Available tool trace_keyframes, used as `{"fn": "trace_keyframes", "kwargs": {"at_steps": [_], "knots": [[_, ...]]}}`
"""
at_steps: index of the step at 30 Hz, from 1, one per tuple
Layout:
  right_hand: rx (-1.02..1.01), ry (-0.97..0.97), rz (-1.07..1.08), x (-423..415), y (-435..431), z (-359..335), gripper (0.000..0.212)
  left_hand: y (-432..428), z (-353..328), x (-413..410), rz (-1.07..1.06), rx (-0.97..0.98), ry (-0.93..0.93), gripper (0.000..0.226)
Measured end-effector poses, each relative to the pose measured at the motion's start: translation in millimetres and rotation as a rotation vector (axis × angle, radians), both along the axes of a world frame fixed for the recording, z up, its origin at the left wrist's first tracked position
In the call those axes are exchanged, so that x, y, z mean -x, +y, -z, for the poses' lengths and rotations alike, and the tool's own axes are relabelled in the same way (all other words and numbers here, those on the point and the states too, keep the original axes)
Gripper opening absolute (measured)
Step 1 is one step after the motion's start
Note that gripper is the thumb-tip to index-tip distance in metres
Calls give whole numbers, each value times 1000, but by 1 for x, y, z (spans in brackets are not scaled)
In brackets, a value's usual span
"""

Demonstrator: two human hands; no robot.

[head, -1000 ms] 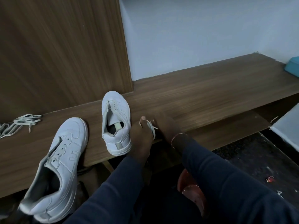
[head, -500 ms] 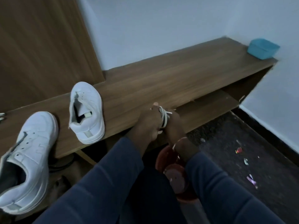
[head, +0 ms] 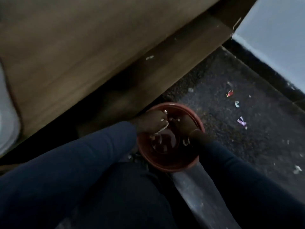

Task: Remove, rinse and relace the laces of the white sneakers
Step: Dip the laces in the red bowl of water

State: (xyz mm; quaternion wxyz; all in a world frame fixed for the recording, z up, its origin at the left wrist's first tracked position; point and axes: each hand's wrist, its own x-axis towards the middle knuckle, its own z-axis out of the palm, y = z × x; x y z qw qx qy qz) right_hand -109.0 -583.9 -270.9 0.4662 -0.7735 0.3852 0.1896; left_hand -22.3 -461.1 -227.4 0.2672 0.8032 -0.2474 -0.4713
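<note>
Both hands have dropped from the bench (head: 82,60) into a red bowl (head: 166,168) (on the floor (head: 231,138)). The left hand (head: 151,123) curls around the white lace (head: 163,128); the right hand (head: 184,125) is too blurred to tell its grip.

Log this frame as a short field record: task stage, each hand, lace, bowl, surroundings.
stage: rinse step, judged from hands and lace in the bowl
left hand: over the bowl, fingers curled round a loop of white lace
right hand: inside the bowl beside the left; grip too blurred to tell
bowl: reddish-brown, round, on the dark floor; glints suggest water
surroundings: wooden bench behind; scraps of litter on the floor
image quality: dim, motion-blurred
</note>
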Motion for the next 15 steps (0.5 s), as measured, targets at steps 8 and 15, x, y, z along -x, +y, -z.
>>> {"fn": "trace_keyframes", "kwargs": {"at_steps": [8,15], "knots": [[202,299,-202,-2,-4,93,32,-25,102,11,283,-140,-13,29],[269,418,-460,3,6,163,57,-19,180,17,319,-477,54,43]]}}
